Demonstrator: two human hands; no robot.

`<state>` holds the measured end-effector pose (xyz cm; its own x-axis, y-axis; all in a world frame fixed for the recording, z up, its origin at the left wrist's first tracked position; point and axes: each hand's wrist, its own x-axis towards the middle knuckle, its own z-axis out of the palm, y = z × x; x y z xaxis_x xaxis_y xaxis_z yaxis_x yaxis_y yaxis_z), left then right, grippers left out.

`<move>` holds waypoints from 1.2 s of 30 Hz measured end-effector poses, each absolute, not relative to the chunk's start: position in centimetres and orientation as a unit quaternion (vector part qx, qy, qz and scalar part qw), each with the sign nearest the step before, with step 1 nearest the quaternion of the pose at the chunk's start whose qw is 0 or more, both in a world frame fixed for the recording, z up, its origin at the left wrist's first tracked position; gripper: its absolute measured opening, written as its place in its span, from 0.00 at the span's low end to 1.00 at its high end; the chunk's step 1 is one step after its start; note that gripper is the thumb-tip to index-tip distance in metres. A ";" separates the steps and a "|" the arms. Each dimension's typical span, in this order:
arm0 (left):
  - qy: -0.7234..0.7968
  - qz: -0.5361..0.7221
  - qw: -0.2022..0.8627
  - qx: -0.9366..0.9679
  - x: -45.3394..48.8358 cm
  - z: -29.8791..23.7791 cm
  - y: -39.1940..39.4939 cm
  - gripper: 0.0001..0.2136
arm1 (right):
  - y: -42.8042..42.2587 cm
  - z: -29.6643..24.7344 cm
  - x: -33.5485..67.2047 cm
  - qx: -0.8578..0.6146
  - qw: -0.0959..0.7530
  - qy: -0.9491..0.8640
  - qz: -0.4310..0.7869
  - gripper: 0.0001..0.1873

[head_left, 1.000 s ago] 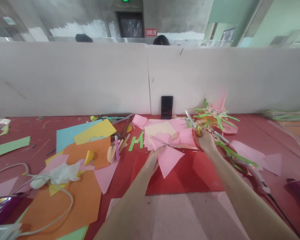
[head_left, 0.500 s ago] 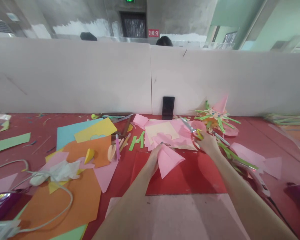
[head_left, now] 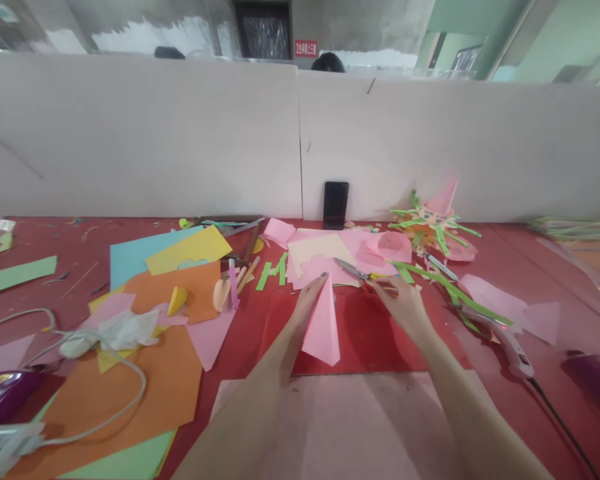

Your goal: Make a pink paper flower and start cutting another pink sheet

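My left hand (head_left: 307,303) pinches a folded pink paper triangle (head_left: 324,325) and holds it up over a red sheet (head_left: 365,333). My right hand (head_left: 403,303) grips a pair of scissors (head_left: 357,271) with yellow and red handles. Their blades point left toward the top of the triangle, close to my left fingertips. Behind both hands lies a pile of pink and cream papers (head_left: 330,257).
Orange, yellow, blue and green sheets (head_left: 180,287) cover the left side, with a white cable (head_left: 105,373) and a purple device (head_left: 3,393). A glue gun (head_left: 510,343) lies to the right, by green strips and a paper figure (head_left: 433,223). A black phone (head_left: 335,205) leans on the partition.
My right hand brought the scissors from the far right paper figure down and left to the triangle. My left hand lifted the pink triangle off the pile and turned it upright.
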<state>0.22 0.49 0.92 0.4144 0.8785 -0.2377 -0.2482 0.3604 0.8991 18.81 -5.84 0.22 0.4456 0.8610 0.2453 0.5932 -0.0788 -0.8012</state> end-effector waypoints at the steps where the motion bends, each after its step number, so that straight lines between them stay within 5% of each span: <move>1: 0.381 0.374 0.728 0.430 0.3 1.0 0.5 0.18 | -6.3 0.5 17.8 -0.702 0.481 -0.496 0.173 0.16; 8: 0.392 0.397 0.703 0.441 0.8 0.3 0.3 0.20 | -7.3 -0.3 13.0 -0.598 0.580 -0.398 0.383 0.22; 14: 0.384 0.421 0.701 0.428 1.3 -0.2 0.2 0.19 | -7.9 0.7 12.9 -0.532 0.468 -0.390 0.588 0.27; 22: 0.399 0.403 0.691 0.448 1.3 -0.1 0.0 0.19 | -8.6 1.4 13.2 -0.534 0.431 -0.393 0.612 0.20; 36: 0.340 0.341 0.714 0.508 1.2 -0.8 0.3 0.18 | -8.1 -0.2 14.2 -0.514 0.411 -0.471 0.587 0.27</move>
